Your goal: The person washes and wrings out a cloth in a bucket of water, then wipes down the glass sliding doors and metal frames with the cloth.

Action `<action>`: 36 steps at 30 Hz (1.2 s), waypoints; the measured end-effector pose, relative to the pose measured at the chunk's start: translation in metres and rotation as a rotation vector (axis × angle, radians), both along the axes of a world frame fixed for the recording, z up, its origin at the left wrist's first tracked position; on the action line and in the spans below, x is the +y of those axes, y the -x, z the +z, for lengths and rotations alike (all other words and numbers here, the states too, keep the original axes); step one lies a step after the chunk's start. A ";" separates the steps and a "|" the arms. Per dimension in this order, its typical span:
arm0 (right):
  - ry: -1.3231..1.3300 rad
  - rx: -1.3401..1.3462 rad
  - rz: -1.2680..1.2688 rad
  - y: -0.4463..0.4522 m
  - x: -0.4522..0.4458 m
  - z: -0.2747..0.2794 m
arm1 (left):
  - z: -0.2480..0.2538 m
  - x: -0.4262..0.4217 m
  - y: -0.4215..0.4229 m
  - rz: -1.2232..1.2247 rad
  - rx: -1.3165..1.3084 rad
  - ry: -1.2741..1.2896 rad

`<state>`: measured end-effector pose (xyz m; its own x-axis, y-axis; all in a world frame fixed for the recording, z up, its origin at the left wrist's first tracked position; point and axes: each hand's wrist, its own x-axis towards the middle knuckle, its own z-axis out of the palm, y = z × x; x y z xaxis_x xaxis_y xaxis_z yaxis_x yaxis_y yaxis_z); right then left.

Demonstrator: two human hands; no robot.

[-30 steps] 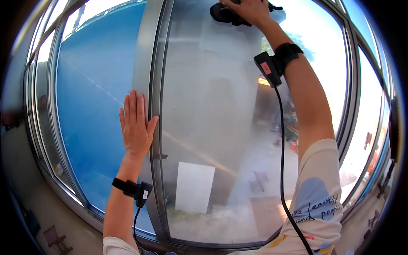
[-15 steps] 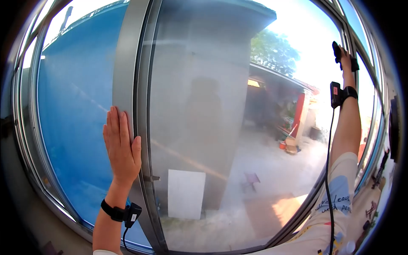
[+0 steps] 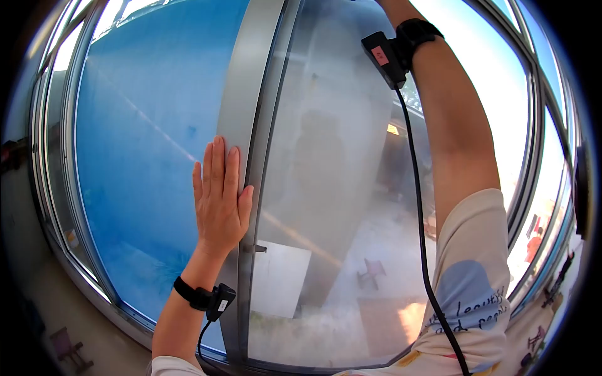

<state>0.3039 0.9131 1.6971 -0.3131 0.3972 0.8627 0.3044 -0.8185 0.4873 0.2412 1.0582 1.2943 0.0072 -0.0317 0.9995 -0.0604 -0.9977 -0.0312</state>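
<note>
My left hand [image 3: 221, 200] lies flat against the window, fingers stretched upward. It rests on the edge of the grey metal window frame [image 3: 248, 81] and the blue-looking pane [image 3: 144, 138] beside it. High up, my right arm crosses in front of the hazy, whitish pane [image 3: 326, 219]. Only the base of my right hand [image 3: 390, 7] shows at the top edge; its fingers are out of sight. A dark sliver of something is barely visible beside it. A small handle or latch [image 3: 259, 249] sticks out from the frame below my left hand.
Each wrist wears a black strap with a small box, the right box [image 3: 384, 59] trailing a black cable [image 3: 417, 207] across the pane. Through the glass show a white board [image 3: 279, 279] and a small stool [image 3: 372, 272]. Another stool [image 3: 69, 348] stands lower left.
My right hand has swung from the far right of the pane up and left, carrying the black thing under it mostly out of view. The view has turned slightly; my left hand stays on the frame.
</note>
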 end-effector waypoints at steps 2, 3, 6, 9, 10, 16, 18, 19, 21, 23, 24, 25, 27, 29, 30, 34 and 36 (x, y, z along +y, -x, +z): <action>0.127 -0.051 0.050 -0.001 0.017 -0.051 | -0.002 0.000 -0.001 0.007 -0.009 0.015; 0.203 -0.073 0.055 0.001 0.015 -0.084 | -0.002 -0.001 -0.002 -0.018 -0.008 -0.002; 0.398 -0.167 0.105 -0.004 -0.020 -0.197 | -0.005 0.004 -0.007 0.062 -0.048 -0.006; 0.621 0.059 0.064 0.010 -0.075 -0.296 | -0.003 0.000 -0.004 0.050 -0.060 0.004; 0.622 0.079 0.042 0.011 -0.096 -0.298 | -0.003 -0.001 -0.005 0.060 -0.079 -0.005; -0.179 -0.220 -0.642 -0.062 -0.320 -0.129 | -0.005 0.001 -0.010 0.030 -0.084 -0.026; -0.445 -0.045 -0.570 -0.084 -0.407 -0.106 | -0.006 0.004 -0.011 0.025 -0.083 -0.019; -0.697 0.149 -0.281 -0.090 -0.435 -0.108 | -0.006 0.004 -0.012 0.022 -0.088 -0.026; -0.975 0.279 -0.054 -0.091 -0.437 -0.115 | -0.005 0.004 -0.013 0.039 -0.088 -0.026; -1.103 0.249 -0.089 -0.087 -0.397 -0.120 | -0.005 0.001 -0.014 0.035 -0.098 -0.029; -0.943 0.149 -0.086 -0.087 -0.372 -0.121 | -0.004 0.003 -0.015 0.037 -0.120 -0.036; -0.736 0.124 -0.162 -0.095 -0.360 -0.108 | -0.005 0.004 -0.018 0.039 -0.138 -0.047; -0.233 -0.168 -0.097 -0.044 -0.190 -0.135 | -0.004 0.005 -0.019 0.049 -0.155 -0.067; -0.101 -0.083 0.065 -0.016 -0.152 -0.159 | -0.005 0.006 -0.019 0.050 -0.173 -0.083; 0.247 -0.025 0.153 -0.003 -0.096 -0.182 | -0.005 0.011 -0.021 0.071 -0.172 -0.093; 0.457 -0.066 0.361 -0.013 -0.086 -0.212 | -0.004 0.010 -0.018 0.161 -0.203 -0.141; 0.478 -0.002 0.320 -0.009 -0.124 -0.205 | -0.004 0.010 -0.019 0.200 -0.197 -0.156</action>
